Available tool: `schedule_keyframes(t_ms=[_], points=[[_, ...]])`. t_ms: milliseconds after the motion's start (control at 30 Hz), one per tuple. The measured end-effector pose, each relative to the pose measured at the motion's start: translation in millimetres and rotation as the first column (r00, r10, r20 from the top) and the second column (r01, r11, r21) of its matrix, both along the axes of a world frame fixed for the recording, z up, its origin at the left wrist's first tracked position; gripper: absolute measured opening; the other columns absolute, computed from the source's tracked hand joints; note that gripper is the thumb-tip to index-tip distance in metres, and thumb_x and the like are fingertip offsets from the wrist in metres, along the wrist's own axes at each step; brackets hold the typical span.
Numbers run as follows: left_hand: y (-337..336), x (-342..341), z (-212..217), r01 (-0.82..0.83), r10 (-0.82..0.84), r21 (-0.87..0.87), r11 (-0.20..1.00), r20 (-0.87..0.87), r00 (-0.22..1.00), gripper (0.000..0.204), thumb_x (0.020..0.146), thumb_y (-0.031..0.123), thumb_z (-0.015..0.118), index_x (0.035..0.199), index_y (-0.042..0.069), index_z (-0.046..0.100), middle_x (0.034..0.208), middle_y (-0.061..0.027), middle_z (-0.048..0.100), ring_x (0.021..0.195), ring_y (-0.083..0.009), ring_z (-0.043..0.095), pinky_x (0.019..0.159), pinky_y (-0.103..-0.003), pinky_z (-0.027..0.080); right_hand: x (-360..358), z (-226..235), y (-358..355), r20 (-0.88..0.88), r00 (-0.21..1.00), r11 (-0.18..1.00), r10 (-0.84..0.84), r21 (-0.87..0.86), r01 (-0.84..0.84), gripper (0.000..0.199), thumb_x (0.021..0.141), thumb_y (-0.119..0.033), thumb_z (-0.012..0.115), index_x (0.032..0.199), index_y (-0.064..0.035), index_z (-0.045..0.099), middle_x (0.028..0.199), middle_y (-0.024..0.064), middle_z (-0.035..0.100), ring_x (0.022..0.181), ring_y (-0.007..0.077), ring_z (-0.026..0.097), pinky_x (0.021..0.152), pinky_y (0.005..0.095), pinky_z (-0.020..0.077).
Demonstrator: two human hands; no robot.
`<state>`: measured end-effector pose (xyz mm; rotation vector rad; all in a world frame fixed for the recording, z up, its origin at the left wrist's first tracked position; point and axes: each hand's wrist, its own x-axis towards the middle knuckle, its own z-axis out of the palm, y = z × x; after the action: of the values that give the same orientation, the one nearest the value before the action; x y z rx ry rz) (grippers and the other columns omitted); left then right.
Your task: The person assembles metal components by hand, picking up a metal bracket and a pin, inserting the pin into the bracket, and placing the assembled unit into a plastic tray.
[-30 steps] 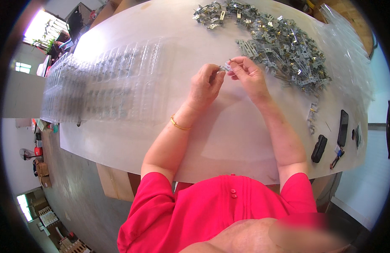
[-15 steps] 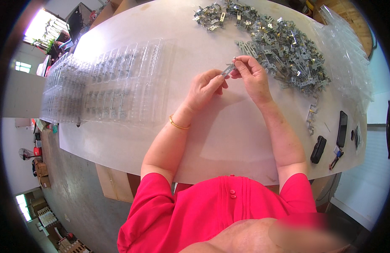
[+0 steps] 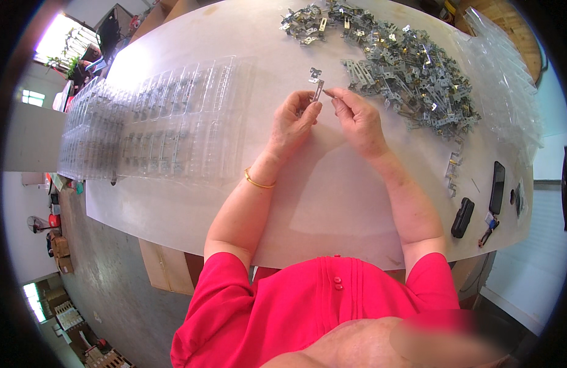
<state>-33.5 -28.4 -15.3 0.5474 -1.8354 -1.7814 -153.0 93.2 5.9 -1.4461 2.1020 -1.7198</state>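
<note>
Both my hands, left hand [image 3: 294, 118] and right hand [image 3: 355, 116], pinch one metal hinge [image 3: 316, 89]; the hinge pile [image 3: 412, 67] right of it looks barely dented, so loads left.

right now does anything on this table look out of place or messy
Mostly orderly. The metal brackets lie in a loose sprawling heap, not stacked, and a few strays sit apart near the phone. Both hands, left and right, pinch one small bracket. Nothing looks spilled or damaged.
</note>
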Motion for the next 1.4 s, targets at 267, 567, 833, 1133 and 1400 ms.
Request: schedule_keyframes(t_ms=[267, 567, 833, 1133, 1400], points=[[-1.5, -2.0, -11.4, -0.058, 0.054, -0.181, 0.982, -0.030, 0.998, 0.027, 0.093, 0.009, 0.069, 0.116, -0.001, 0.060, 0.088, 0.0012, 0.062, 0.077, -0.0046, 0.055, 0.068, -0.021, 0.047, 3.2, 2.6, 2.0, -0.085, 0.996, 0.996, -0.041, 0.080, 0.048, 0.012, 0.093, -0.007, 0.063, 0.105, -0.0065, 0.065, 0.089, 0.0141, 0.070, 0.078, 0.0301, 0.069, 0.065, 0.0372, 0.0533], [5.8, -0.1, -0.6, -0.089, 0.080, -0.359, 0.929, -0.040, 0.996, 0.028, 0.089, 0.010, 0.073, 0.113, 0.000, 0.063, 0.083, -0.0010, 0.065, 0.076, -0.0062, 0.057, 0.068, -0.022, 0.048, 3.5, -0.1, 3.8, -0.016, 0.998, 0.993, -0.062, 0.104, 0.063, 0.007, 0.092, -0.009, 0.064, 0.099, -0.0073, 0.063, 0.085, 0.0150, 0.068, 0.074, 0.0328, 0.068, 0.061, 0.0388, 0.0515], [5.3, -1.4, -4.1, -0.128, 0.115, -0.340, 0.932, -0.059, 0.992, 0.026, 0.090, 0.010, 0.071, 0.113, 0.000, 0.063, 0.090, -0.0033, 0.067, 0.076, -0.0080, 0.058, 0.068, -0.024, 0.049, 3.0, -5.8, 1.5, -0.060, 0.998, 0.996, -0.004, 0.092, 0.010, 0.005, 0.091, -0.008, 0.065, 0.095, -0.0072, 0.062, 0.079, 0.0161, 0.067, 0.070, 0.0336, 0.067, 0.060, 0.0392, 0.0506], [6.8, 1.5, 7.4, -0.113, 0.121, -0.220, 0.969, 0.025, 0.992, 0.023, 0.093, 0.013, 0.069, 0.111, -0.001, 0.064, 0.087, 0.0010, 0.063, 0.078, -0.0055, 0.054, 0.070, -0.021, 0.046, 0.4, -12.5, 1.1, 0.237, 0.972, 0.993, -0.009, 0.118, -0.019, 0.009, 0.096, -0.013, 0.062, 0.097, -0.0042, 0.063, 0.072, 0.0084, 0.065, 0.062, 0.0164, 0.062, 0.058, 0.0305, 0.0487], [0.2, 1.6, 4.8, -0.158, 0.160, -0.311, 0.937, -0.018, 0.987, 0.021, 0.095, 0.016, 0.065, 0.106, -0.002, 0.066, 0.089, -0.0026, 0.063, 0.080, -0.0081, 0.054, 0.073, -0.025, 0.047, -6.0, -18.2, -0.5, 0.497, 0.864, 0.994, 0.086, 0.019, -0.111, 0.010, 0.100, -0.015, 0.058, 0.103, -0.0058, 0.062, 0.088, 0.0030, 0.069, 0.071, 0.0110, 0.064, 0.063, 0.0270, 0.0521]])
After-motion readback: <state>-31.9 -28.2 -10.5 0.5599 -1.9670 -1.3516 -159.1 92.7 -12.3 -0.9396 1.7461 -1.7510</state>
